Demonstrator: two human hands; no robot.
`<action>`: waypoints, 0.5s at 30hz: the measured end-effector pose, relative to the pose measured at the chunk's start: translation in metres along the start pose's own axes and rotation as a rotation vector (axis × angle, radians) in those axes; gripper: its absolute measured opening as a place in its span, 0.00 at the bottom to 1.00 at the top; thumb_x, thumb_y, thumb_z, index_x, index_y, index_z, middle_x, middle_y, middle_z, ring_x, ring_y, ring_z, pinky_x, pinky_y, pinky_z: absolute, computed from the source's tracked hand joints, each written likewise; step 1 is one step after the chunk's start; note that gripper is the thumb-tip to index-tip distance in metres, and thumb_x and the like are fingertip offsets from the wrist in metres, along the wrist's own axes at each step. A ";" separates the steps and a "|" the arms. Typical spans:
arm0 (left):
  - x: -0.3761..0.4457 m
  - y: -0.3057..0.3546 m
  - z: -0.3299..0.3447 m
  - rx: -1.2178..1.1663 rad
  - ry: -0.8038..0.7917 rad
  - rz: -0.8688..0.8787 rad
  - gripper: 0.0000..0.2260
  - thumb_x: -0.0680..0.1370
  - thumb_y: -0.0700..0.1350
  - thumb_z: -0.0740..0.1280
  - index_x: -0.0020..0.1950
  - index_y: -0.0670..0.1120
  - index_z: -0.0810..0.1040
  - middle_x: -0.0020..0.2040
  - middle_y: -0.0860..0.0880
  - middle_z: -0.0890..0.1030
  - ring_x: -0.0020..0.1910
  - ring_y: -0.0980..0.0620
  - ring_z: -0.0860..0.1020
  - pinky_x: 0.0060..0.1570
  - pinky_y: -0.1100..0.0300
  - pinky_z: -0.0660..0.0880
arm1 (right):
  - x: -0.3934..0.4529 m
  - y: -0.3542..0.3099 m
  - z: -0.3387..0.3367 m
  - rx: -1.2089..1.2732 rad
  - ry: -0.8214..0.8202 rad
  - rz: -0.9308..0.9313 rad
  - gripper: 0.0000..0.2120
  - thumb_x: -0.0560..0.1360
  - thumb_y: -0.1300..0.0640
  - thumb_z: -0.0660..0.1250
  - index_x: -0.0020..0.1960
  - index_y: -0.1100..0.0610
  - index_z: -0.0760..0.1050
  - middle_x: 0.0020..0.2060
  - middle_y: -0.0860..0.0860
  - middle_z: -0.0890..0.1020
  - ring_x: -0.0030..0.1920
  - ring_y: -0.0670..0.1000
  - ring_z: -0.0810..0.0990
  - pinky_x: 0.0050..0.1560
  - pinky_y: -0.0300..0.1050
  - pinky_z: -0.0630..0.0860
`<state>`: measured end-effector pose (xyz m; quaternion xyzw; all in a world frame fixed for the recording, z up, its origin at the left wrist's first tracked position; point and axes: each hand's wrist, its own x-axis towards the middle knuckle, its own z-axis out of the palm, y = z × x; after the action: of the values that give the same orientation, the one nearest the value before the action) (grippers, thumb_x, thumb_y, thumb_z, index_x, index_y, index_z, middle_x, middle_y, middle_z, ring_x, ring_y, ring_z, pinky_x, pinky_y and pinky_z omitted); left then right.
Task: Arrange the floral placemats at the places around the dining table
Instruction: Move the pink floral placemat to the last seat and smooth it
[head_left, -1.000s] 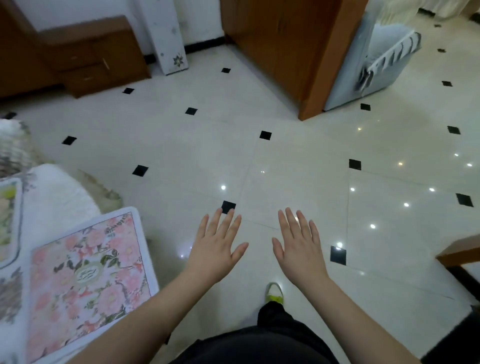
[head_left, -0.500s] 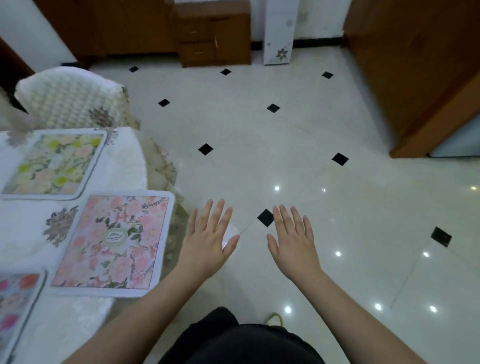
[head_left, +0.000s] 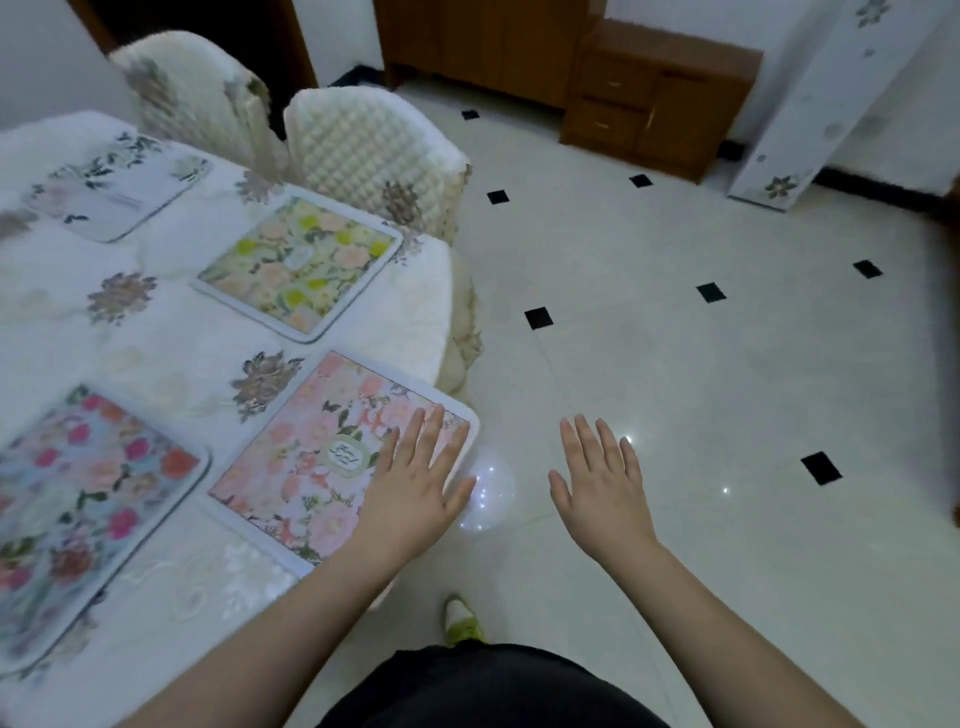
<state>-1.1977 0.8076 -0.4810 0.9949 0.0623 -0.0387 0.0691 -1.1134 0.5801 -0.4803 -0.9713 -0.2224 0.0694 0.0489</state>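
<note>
Several floral placemats lie on the white-clothed dining table (head_left: 156, 322) at the left. A pink one (head_left: 311, 457) sits at the near right edge, a yellow-green one (head_left: 301, 265) behind it, a blue-and-red one (head_left: 78, 514) at the near left, and a pale grey one (head_left: 119, 192) at the back. My left hand (head_left: 415, 488) hovers flat, fingers spread, over the pink mat's right corner, holding nothing. My right hand (head_left: 602, 488) is spread open over the floor, right of the table.
Two chairs with white quilted covers (head_left: 363, 150) stand at the table's far side. A wooden drawer cabinet (head_left: 649, 93) and a white floral panel (head_left: 821, 104) stand at the back wall. Glossy tiled floor (head_left: 675, 364) fills the right. My foot (head_left: 462, 618) is below.
The view has swung left, bringing more of the table and more mats into sight. My left hand now lies over the pink mat's corner; both hands stay spread and empty.
</note>
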 end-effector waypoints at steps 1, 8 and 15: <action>0.003 -0.011 0.000 0.000 0.008 -0.020 0.31 0.80 0.65 0.41 0.81 0.54 0.53 0.82 0.46 0.49 0.81 0.43 0.47 0.78 0.46 0.42 | 0.012 -0.005 -0.001 -0.001 0.005 -0.024 0.30 0.83 0.46 0.50 0.81 0.54 0.44 0.81 0.52 0.50 0.80 0.55 0.46 0.77 0.53 0.40; 0.013 -0.066 0.002 -0.030 -0.021 -0.216 0.32 0.79 0.65 0.39 0.81 0.55 0.49 0.82 0.46 0.46 0.80 0.46 0.41 0.77 0.47 0.39 | 0.087 -0.052 -0.006 -0.024 -0.041 -0.210 0.30 0.83 0.45 0.50 0.81 0.53 0.45 0.81 0.52 0.51 0.80 0.55 0.47 0.78 0.54 0.42; 0.008 -0.093 0.015 -0.059 -0.007 -0.445 0.32 0.80 0.66 0.42 0.82 0.55 0.50 0.82 0.48 0.45 0.80 0.46 0.42 0.76 0.47 0.41 | 0.154 -0.093 0.000 -0.034 -0.118 -0.446 0.31 0.83 0.43 0.47 0.81 0.53 0.43 0.81 0.51 0.48 0.80 0.52 0.44 0.78 0.53 0.40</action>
<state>-1.2025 0.8978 -0.5091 0.9541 0.2810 -0.0545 0.0882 -1.0158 0.7308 -0.4861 -0.8930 -0.4352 0.1098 0.0335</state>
